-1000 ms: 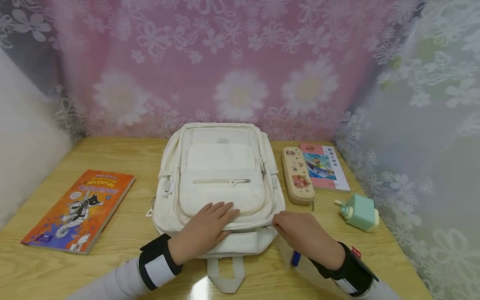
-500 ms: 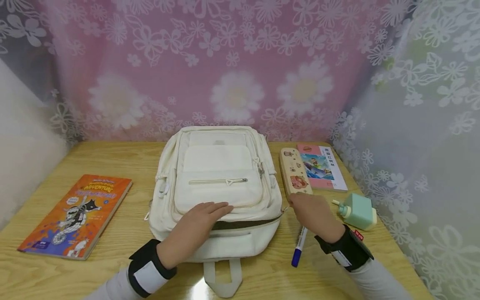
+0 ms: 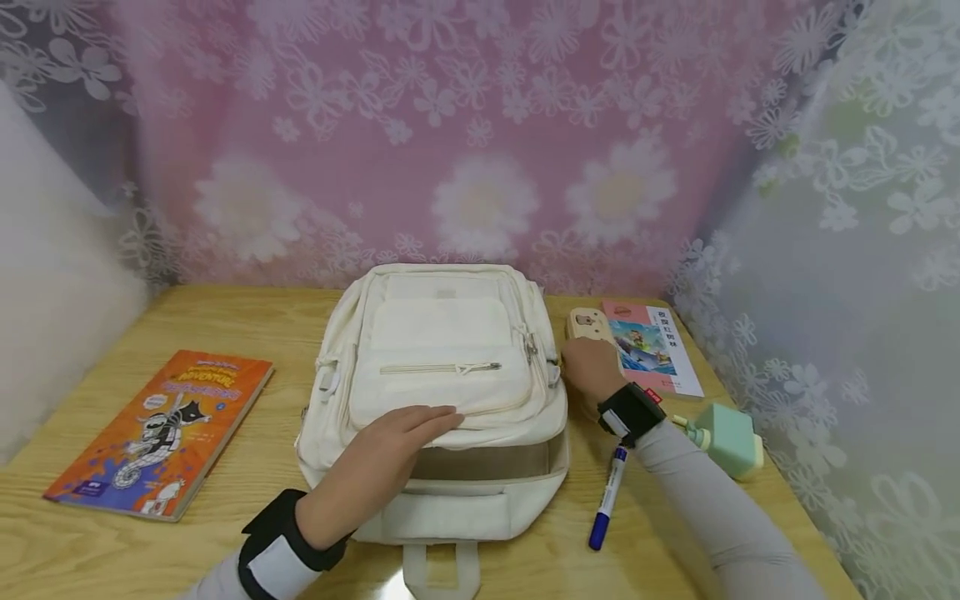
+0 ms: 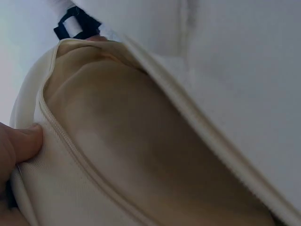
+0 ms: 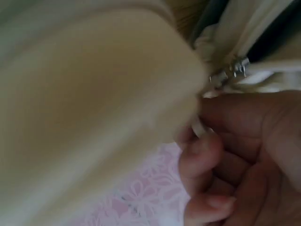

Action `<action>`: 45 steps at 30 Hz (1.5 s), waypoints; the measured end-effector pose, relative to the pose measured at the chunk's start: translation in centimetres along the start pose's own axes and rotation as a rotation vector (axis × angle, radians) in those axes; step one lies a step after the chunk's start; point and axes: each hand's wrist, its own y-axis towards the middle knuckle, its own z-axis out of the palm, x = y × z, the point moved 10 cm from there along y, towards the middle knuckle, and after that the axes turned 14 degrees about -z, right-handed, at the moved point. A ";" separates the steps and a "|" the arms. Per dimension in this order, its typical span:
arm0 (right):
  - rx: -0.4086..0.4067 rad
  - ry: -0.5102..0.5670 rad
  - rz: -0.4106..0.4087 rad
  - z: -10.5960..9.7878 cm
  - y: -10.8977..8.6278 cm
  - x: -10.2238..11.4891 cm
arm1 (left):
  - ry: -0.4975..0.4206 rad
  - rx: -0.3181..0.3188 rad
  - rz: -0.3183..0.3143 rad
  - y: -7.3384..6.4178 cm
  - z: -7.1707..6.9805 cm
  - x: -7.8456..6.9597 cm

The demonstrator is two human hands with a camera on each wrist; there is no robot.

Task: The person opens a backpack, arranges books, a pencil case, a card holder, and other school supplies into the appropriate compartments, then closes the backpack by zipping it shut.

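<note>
A cream backpack [image 3: 442, 325] lies on the table, its main compartment unzipped and gaping at the near end. My left hand [image 3: 390, 450] rests on its front with fingers straight, just above the gap. In the left wrist view, the thumb [image 4: 28, 143] touches cream fabric beside the opening [image 4: 141, 132]. At the bag's right side, my right hand [image 3: 594, 368] is partly turned from view. The right wrist view shows its curled fingers pinching a zipper pull [image 5: 200, 127], close to the metal zipper slider [image 5: 228, 74]. That hand covers part of the beige pencil case [image 3: 588, 323].
An orange book [image 3: 161, 433] lies at the left. On the right are a pink-covered book [image 3: 648, 346], a mint-green squarish object with a pale nozzle [image 3: 727, 440], and a blue-capped marker [image 3: 609, 500]. Patterned curtains [image 3: 480, 125] hang behind and to the right.
My right hand has moved from the bag's near right corner away along its right side, drawing the zipper open. The near end now gapes. My left hand stays on the bag's front.
</note>
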 end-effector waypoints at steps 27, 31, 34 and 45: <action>0.339 0.338 0.302 7.4 -3.4 -16.4 | 0.005 0.058 -0.105 1.5 -1.2 1.4; 0.380 0.356 0.311 8.7 -3.1 -15.3 | -0.007 0.062 -0.103 1.4 -1.0 1.4; 0.431 0.331 0.369 9.1 -3.2 -14.9 | -0.009 0.060 -0.104 1.4 -0.9 1.5; 0.527 0.342 0.525 9.9 -4.4 -15.6 | 0.011 0.057 -0.109 1.4 -0.9 1.5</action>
